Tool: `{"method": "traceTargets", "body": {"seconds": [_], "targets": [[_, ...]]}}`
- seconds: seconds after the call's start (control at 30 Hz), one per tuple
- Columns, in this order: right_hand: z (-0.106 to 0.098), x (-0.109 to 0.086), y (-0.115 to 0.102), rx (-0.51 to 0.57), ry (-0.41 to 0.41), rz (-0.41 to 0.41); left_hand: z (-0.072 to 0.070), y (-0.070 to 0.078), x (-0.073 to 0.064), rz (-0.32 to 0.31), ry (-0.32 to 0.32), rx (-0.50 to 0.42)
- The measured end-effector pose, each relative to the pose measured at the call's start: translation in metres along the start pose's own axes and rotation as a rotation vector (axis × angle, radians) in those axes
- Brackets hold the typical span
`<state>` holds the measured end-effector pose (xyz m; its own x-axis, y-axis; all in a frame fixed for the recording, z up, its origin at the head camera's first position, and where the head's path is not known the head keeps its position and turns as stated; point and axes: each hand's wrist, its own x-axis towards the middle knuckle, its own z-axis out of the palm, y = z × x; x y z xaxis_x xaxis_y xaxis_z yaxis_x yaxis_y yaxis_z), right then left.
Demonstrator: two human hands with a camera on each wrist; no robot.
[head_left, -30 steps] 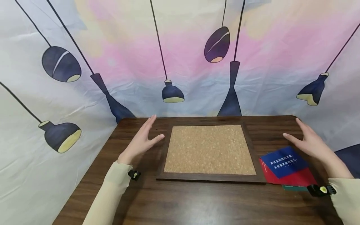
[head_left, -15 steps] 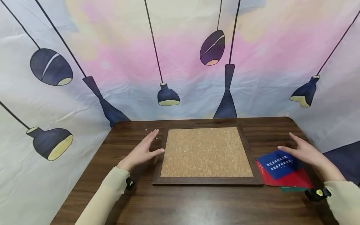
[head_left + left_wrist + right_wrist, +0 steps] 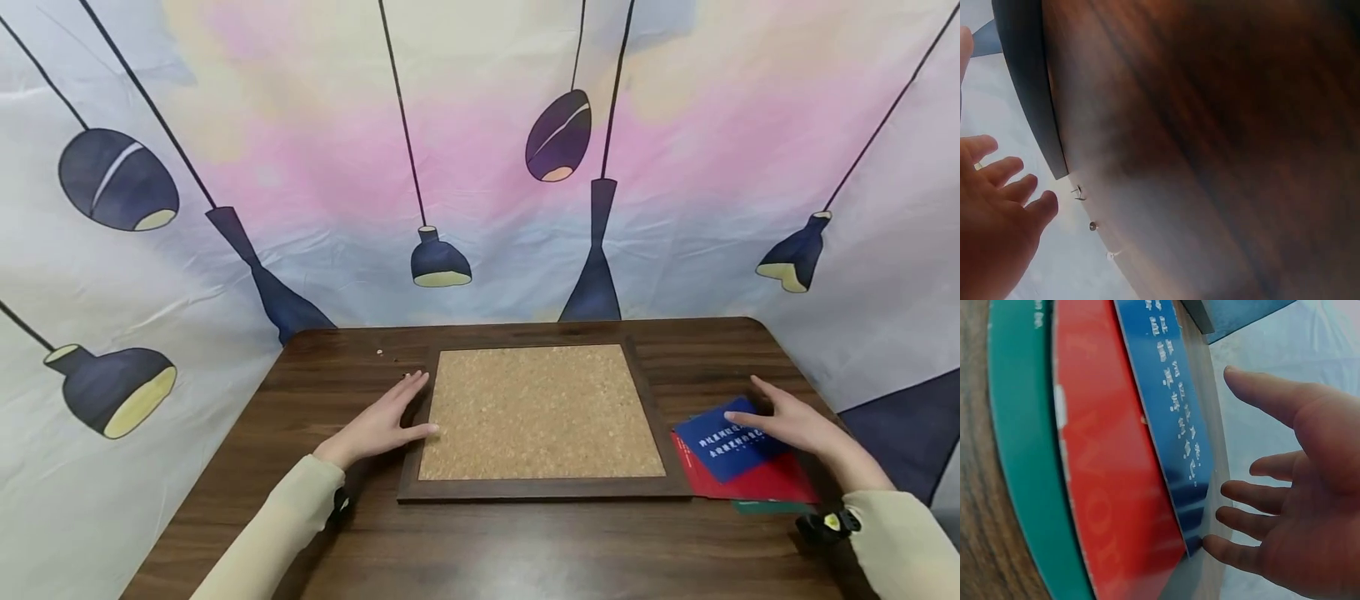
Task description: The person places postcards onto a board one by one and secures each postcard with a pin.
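A cork board [image 3: 540, 412] in a dark wooden frame [image 3: 547, 489] lies flat on the table. At its left side is my left hand [image 3: 375, 427], fingers extended and thumb spread; the thumb tip overlaps the frame, but contact cannot be told. A blue card [image 3: 723, 442] with white writing lies on a red card [image 3: 772, 479], with a green card [image 3: 772, 506] underneath. My right hand [image 3: 798, 429] is over the blue card's right part, fingers spread. In the right wrist view the lowest fingertip is close to the blue card [image 3: 1172, 425]. Neither hand holds anything.
Small thumbtacks [image 3: 1092, 226] lie near the board's far left corner, close to my left fingertips. The table's [image 3: 525, 550] far edge meets a hanging cloth [image 3: 495, 167] printed with lamps. Both wrists wear black bands.
Both hands have come down toward the table. The right hand has moved left over the blue card, and the left hand is nearer the frame. The head view has shifted slightly.
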<state>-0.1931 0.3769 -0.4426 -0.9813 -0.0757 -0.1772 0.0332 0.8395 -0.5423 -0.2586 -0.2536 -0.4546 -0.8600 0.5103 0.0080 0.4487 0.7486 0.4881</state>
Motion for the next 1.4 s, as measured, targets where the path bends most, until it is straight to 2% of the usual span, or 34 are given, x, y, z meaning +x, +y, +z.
{"method": "traceTargets", "body": {"seconds": [0.17, 0.47, 0.8, 1.13, 1.4], "targets": [[0.0042, -0.0016, 0.0024, -0.002, -0.001, 0.005, 0.0037, 0.0010, 0.0020, -0.005, -0.042, 0.016], [0.0002, -0.0024, 0.0017, -0.033, -0.017, -0.026, 0.0054, 0.0016, 0.0030, -0.017, -0.098, 0.046], [0.0027, 0.0012, 0.0012, -0.048, -0.024, -0.029, 0.0027, 0.0025, 0.0009, -0.036, -0.147, 0.016], [0.0053, 0.0058, 0.0009, -0.054, 0.000, -0.055, 0.0007, 0.0012, 0.0015, -0.043, -0.163, 0.014], [0.0024, 0.0069, 0.0029, -0.049, -0.018, 0.015, 0.0024, 0.0008, 0.0023, -0.040, -0.162, 0.011]]}}
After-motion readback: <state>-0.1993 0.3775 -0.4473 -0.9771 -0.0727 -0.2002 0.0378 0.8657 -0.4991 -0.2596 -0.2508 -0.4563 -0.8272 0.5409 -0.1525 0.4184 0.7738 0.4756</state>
